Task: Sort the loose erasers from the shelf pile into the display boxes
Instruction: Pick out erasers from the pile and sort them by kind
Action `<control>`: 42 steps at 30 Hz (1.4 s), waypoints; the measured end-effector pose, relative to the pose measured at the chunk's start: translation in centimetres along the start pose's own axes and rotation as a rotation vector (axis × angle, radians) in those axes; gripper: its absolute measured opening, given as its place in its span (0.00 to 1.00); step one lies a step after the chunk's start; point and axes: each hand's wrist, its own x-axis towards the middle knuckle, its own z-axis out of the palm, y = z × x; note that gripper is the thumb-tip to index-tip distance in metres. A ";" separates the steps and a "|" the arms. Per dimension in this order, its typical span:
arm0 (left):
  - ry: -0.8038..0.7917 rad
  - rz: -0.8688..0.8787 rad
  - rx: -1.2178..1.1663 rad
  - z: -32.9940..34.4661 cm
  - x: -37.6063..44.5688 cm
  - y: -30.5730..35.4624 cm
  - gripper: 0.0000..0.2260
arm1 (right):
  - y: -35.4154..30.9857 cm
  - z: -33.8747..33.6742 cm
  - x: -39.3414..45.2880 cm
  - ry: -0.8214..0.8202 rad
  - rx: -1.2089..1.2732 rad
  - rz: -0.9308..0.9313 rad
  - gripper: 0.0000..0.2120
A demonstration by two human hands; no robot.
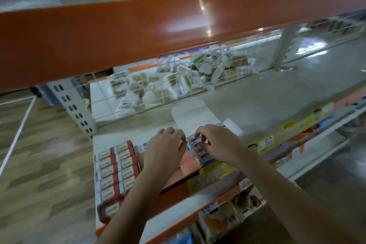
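Mid-placement, by the look of it: both hands over the display box (200, 152) of blue-and-white erasers, near the middle of the shelf (257, 101). Right hand (215, 144) curled, fingertips pinching a small blue-and-white eraser (195, 139) at the back end of that box. Left hand (168, 144) just left of the box, fingers bent, close to the right hand but apart from it; impossible to tell through the blur whether anything is held. Further left of the box, a full tray of red-sleeved erasers (116, 174), packed in two neat rows. Behind the box, an open white flap (190, 113) lying back on the shelf. No loose pile clearly made out; frame too smeared.

Next move, judged from this: seat the pinched eraser upright into its row, aligned with its neighbours, pressed in snugly without tipping those already standing. Left hand probably best steadying the box edge.
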 end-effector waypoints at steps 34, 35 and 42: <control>-0.189 0.401 0.173 18.0 27.6 38.2 0.16 | 44.1 -15.6 -9.4 0.121 -0.104 0.421 0.18; -0.179 0.385 0.159 18.6 28.7 38.4 0.16 | 45.2 -15.7 -8.7 0.132 -0.107 0.413 0.18; -0.139 0.298 0.124 23.1 38.3 38.5 0.16 | 53.0 -17.4 -1.4 0.112 -0.144 0.358 0.18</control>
